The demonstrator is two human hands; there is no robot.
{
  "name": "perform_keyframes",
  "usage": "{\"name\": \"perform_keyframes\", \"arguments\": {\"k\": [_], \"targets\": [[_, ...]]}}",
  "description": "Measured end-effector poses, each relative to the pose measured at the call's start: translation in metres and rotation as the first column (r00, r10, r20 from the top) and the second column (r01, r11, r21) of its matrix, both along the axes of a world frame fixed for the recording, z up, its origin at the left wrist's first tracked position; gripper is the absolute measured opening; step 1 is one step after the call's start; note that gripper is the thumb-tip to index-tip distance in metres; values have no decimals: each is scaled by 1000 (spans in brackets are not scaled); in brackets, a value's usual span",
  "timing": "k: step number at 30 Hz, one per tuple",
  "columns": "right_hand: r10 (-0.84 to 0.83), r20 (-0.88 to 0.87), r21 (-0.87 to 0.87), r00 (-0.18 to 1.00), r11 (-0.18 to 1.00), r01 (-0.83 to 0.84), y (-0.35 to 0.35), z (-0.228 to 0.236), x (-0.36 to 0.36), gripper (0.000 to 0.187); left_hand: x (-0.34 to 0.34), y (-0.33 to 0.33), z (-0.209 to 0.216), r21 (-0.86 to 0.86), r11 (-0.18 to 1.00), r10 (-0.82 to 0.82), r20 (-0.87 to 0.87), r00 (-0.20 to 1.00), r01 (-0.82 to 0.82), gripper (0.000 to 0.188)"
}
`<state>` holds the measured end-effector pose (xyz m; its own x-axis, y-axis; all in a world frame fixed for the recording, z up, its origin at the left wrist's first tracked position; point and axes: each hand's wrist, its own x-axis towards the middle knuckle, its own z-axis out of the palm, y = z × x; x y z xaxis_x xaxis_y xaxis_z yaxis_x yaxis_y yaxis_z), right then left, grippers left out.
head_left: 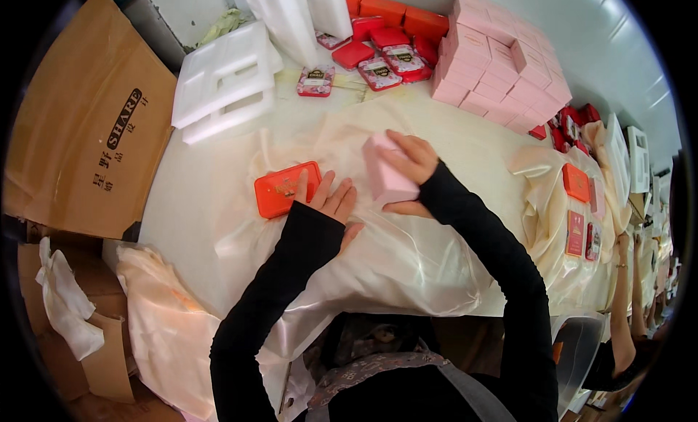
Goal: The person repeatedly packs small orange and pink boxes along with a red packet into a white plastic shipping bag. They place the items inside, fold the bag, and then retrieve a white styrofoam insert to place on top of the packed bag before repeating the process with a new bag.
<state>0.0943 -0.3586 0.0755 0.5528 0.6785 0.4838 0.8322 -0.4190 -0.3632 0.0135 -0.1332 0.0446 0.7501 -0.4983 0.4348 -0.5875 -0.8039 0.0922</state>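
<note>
A pale pink box (pixel 383 173) is in my right hand (pixel 416 163), gripped between the fingers on top and the thumb at its near end. To its left, a flat orange-red box (pixel 276 194) with rounded corners and a faint emblem lies on the satin cloth (pixel 392 251). My left hand (pixel 333 202) is palm down with its fingers stretched out. Its fingertips overlap the right edge of the orange-red box; whether they press on it I cannot tell. Both forearms wear black sleeves.
Pink boxes (pixel 494 66) are stacked at the back right. Beside them lie red and floral tins (pixel 379 71) in a heap. White foam pieces (pixel 225 80) stand at the back left, near a large cardboard carton (pixel 83 124). At far right, another person's arm (pixel 622 306) reaches along the table.
</note>
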Motion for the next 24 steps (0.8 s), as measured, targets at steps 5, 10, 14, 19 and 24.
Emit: {"name": "perform_keyframes", "arguments": {"k": [5,10,14,19,24], "targets": [[190,32,-206,981,962,-179,22,-25,23,62,2,12,-14,-50,999,19,-8,1000,-19,33],[257,67,-101,964,963,-250,33,-43,32,65,7,14,-16,-326,941,82,-38,996,-90,48],[248,67,-162,966,959,-235,36,-40,32,68,7,10,-5,-252,957,122,-102,987,-145,65],[267,17,-242,963,936,-255,38,-38,35,71,26,19,12,-105,982,125,-280,952,-160,78],[142,21,-344,990,930,-126,44,-26,21,78,50,28,21,-72,995,32,-394,918,-66,80]]}}
